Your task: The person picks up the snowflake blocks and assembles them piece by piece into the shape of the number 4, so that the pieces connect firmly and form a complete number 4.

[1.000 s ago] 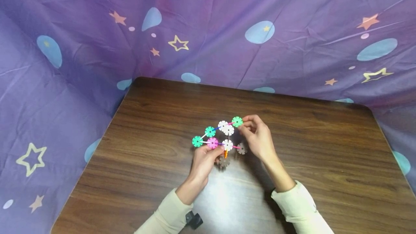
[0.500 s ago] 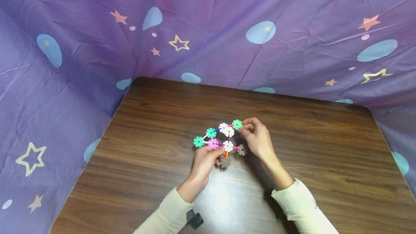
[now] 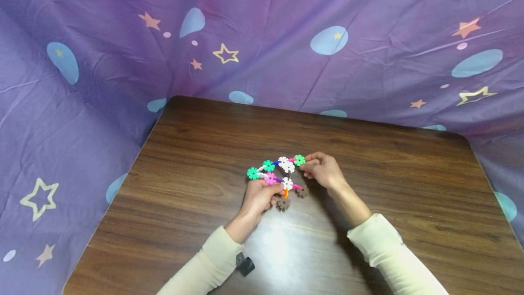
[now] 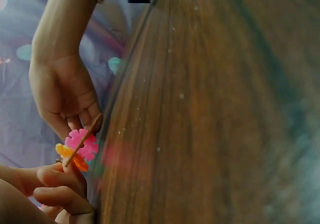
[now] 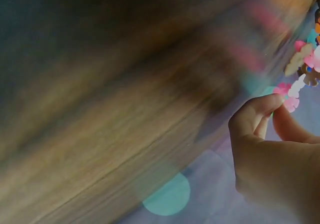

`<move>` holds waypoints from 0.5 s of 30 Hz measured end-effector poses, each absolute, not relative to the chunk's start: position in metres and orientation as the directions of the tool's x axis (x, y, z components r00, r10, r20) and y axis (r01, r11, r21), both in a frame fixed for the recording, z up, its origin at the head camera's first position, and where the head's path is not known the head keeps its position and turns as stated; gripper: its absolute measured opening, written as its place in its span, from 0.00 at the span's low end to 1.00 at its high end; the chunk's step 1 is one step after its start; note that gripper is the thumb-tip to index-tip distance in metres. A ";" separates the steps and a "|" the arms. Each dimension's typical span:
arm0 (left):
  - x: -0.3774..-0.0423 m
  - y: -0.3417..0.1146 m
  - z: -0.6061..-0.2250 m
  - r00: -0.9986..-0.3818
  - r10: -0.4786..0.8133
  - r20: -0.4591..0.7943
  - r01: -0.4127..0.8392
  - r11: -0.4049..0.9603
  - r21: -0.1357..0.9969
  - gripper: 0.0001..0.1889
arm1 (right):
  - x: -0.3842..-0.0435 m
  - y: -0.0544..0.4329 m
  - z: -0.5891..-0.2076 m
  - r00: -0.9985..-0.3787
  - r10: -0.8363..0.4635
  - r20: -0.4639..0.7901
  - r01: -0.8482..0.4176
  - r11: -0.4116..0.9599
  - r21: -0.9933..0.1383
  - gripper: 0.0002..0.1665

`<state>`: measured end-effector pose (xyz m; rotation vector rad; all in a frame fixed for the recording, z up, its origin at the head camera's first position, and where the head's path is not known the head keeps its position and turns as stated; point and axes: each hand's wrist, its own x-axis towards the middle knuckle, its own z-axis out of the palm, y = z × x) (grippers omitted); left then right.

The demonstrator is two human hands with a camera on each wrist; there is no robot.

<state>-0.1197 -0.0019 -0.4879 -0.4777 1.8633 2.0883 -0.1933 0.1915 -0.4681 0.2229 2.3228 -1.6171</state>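
Both hands hold one V-shaped chain of notched snowflake discs just over the table. My left hand point(image 3: 259, 197) grips its near arm by the pink disc point(image 3: 270, 178) and white disc point(image 3: 287, 183), thumb on top. My right hand point(image 3: 325, 170) pinches the green disc point(image 3: 299, 160) at the far arm's right end. Teal discs point(image 3: 252, 173) form the left corner. An orange disc point(image 3: 285, 192) and brown discs point(image 3: 283, 203) sit at the near right end. In the left wrist view, a brown disc point(image 4: 83, 140) stands edge-on before a pink one. The right wrist view shows finger and thumb meeting at the chain's end.
The dark wood-grain table point(image 3: 389, 172) extends all round the hands, with a bright glare patch in front. Behind it and along the left hangs a purple cloth point(image 3: 262, 26) with stars and blue spots. A black wrist strap piece point(image 3: 245, 265) sits by the left sleeve.
The right hand has come slightly down in the head view with the green disc. The chain has tilted, so its edge-on discs look wider, and its left corner has moved slightly right and up.
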 end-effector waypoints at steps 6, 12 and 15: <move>-0.127 0.002 -0.485 -0.903 -0.006 -0.429 -0.427 -0.083 0.900 0.07 | -0.202 0.193 -0.466 -0.925 -0.060 -0.376 0.331 0.363 -0.871 0.18; -0.149 -0.002 -0.478 -0.892 -0.017 -0.451 -0.450 -0.060 0.891 0.08 | -0.218 0.190 -0.460 -0.934 -0.059 -0.353 0.313 0.343 -0.886 0.17; -0.157 -0.005 -0.478 -0.890 -0.024 -0.455 -0.453 -0.061 0.889 0.08 | -0.227 0.187 -0.460 -0.936 -0.059 -0.347 0.306 0.346 -0.887 0.17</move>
